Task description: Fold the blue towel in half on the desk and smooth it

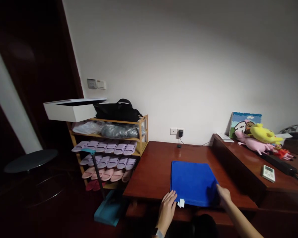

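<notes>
A folded blue cloth (192,181) lies flat on the red-brown wooden desk (154,172), with a small white tag (181,203) at its near edge. My left hand (167,206) rests at the cloth's near left corner, fingers stretched out flat. My right hand (223,193) lies on the cloth's near right corner, its fingers flat against the fabric. Neither hand lifts the cloth.
A raised shelf (238,155) on the right carries plush toys (260,138), a white remote (268,173) and a black power strip (279,164). Left of the desk stands a wooden shoe rack (109,150) with several slippers, a white box (72,109), a black bag (119,110), and a teal dustpan (109,206) below.
</notes>
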Tool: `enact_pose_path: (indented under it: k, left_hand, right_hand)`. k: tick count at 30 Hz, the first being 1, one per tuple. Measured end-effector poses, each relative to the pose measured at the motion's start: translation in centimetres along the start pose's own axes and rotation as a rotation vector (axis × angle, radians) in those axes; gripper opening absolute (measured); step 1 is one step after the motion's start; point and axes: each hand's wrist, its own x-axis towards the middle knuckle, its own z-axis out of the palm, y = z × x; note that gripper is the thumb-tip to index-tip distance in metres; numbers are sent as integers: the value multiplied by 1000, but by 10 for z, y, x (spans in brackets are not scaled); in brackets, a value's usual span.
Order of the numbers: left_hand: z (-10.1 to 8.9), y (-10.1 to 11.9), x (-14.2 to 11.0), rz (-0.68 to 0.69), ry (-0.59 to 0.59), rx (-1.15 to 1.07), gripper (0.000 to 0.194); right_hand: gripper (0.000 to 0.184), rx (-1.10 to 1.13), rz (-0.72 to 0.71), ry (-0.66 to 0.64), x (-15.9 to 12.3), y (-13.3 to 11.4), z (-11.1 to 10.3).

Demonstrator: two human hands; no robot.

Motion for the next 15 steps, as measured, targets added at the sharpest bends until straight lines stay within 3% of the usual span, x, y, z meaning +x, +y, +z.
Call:
enact_pose_path:
  k: [4,7,10,12,15]
  left_hand:
    - [6,-1,-5,-13,33,-30,47]
    - [8,-2,-7,-11,57,-48,49]
    - [8,-3,-7,-2,71,-64,50]
    - [7,-3,-7,-3,64,-68,50]
    - [5,-2,-7,-11,42,-67,50]
  right_hand:
    - [56,-135,-71,5,-11,-57,28]
    - [49,-286,-320,-38,-43,-82,64]
    - [49,-485,-591,-119,-80,-83,92]
    - [54,-557,-667,-133,-96,-75,100]
    - [65,-590,-708,-44,-103,-57,98]
